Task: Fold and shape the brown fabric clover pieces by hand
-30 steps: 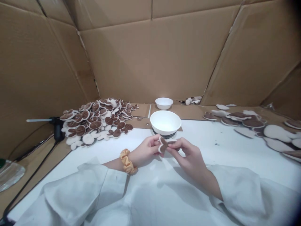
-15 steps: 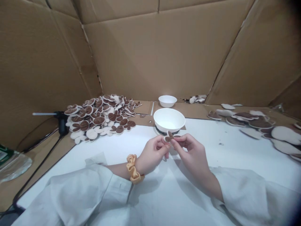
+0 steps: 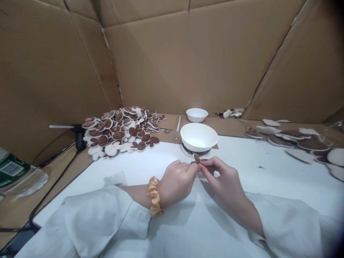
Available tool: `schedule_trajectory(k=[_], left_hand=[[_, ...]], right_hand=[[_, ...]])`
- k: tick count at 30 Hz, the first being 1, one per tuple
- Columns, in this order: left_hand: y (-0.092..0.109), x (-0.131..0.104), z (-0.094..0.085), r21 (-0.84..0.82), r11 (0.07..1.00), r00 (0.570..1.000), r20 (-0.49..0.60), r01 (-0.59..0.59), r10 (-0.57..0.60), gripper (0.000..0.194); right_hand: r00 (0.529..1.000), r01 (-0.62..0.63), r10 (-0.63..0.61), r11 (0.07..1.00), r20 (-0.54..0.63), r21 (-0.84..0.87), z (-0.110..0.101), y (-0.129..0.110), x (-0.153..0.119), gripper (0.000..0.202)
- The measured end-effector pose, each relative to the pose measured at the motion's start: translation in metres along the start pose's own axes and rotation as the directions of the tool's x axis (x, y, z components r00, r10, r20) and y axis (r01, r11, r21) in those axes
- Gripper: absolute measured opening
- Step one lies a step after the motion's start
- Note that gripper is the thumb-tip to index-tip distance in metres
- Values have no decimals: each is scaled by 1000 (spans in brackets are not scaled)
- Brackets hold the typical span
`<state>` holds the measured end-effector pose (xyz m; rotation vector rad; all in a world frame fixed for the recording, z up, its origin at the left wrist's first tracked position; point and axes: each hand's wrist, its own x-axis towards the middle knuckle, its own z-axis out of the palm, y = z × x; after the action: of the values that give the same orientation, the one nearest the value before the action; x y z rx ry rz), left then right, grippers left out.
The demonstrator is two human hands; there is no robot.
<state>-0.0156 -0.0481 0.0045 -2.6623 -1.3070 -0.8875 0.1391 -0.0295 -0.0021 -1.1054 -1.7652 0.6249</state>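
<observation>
A small brown fabric cutout (image 3: 197,158) with a pale edge and rounded, ear-like lobes is pinched between my two hands, just in front of the larger white bowl (image 3: 199,139). My left hand (image 3: 177,181), wearing a yellow scrunchie (image 3: 154,196) at the wrist, is closed at the cutout's left side, its knuckles turned up. From the right, my right hand (image 3: 225,182) grips the piece between thumb and fingers. Fingers cover much of the cutout. On the left lies a heap of similar brown-and-white cutouts (image 3: 118,135), some brown side up, some pale side up.
A smaller white bowl (image 3: 197,115) stands behind the larger one. Larger cutouts (image 3: 313,143) lie scattered at the right. A black glue gun (image 3: 80,138) with its cable and a plastic bottle (image 3: 18,173) are at the left. Cardboard walls (image 3: 199,61) enclose the white table (image 3: 150,161).
My left hand has rolled over, so its back and knuckles now face up and its fingertips are hidden. The cutout remains between both hands. The whole view has shifted slightly.
</observation>
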Motion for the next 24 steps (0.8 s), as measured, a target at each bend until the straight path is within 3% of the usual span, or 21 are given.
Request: schedule_trajectory(k=[3, 5, 12, 19, 24], left_hand=[[-4, 3, -4, 266, 946, 981, -13, -182, 193, 27], [-6, 7, -7, 308, 924, 972, 10, -228, 237, 30], [-12, 15, -17, 11, 987, 981, 105, -163, 161, 29], [-20, 11, -15, 138, 963, 968, 133, -232, 214, 26], [-26, 13, -16, -85, 986, 979, 138, -141, 151, 15]], right_hand=[[996, 68, -66, 997, 63, -39, -2, 3, 0, 10], [987, 116, -109, 992, 122, -56, -3, 5, 0, 12], [936, 219, -193, 974, 296, -59, -9, 10, 2, 19], [896, 205, -207, 978, 392, 47, -12, 8, 5, 16], [868, 195, -215, 976, 447, 92, -13, 9, 4, 15]])
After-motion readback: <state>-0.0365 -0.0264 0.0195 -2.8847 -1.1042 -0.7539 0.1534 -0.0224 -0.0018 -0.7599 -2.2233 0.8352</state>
